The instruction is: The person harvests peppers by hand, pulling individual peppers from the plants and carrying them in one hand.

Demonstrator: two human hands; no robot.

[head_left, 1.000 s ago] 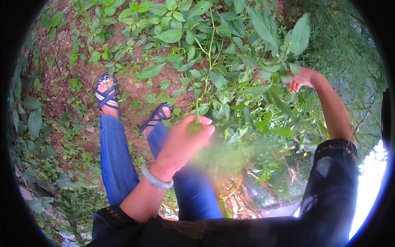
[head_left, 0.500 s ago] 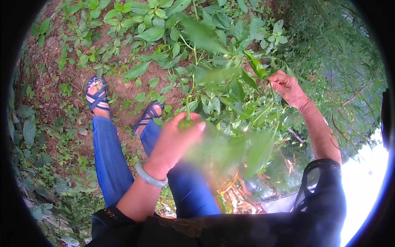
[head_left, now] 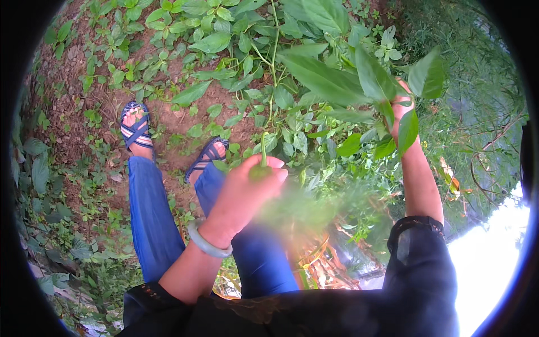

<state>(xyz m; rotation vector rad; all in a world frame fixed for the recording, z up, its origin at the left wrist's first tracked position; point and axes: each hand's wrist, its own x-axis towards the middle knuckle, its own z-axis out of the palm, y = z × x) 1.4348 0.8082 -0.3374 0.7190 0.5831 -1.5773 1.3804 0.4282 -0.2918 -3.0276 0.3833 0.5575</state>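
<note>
My left hand (head_left: pixel 241 188) is closed round a green pepper (head_left: pixel 259 172), whose pale green stem points up between the thumb and fingers. Most of that pepper is hidden in the palm. Farther off to the right, my right hand (head_left: pixel 405 106) reaches in among the leaves of a pepper plant (head_left: pixel 325 78). Its fingers look bent closed, but broad leaves (head_left: pixel 387 90) cover part of them and whatever they hold. A green blur lies just right of my left hand.
Low weeds (head_left: pixel 106 118) and reddish-brown soil (head_left: pixel 168 121) surround my sandalled feet (head_left: pixel 135 128). Dry tan leaves (head_left: pixel 323 261) lie by my right leg. Feathery green growth (head_left: pixel 466 118) fills the right side, with bright glare below it.
My right hand has moved slightly right and passed behind leaves; the green pepper visible at its fingers is out of sight. Plant leaves have swung up and right. My left hand keeps its pepper.
</note>
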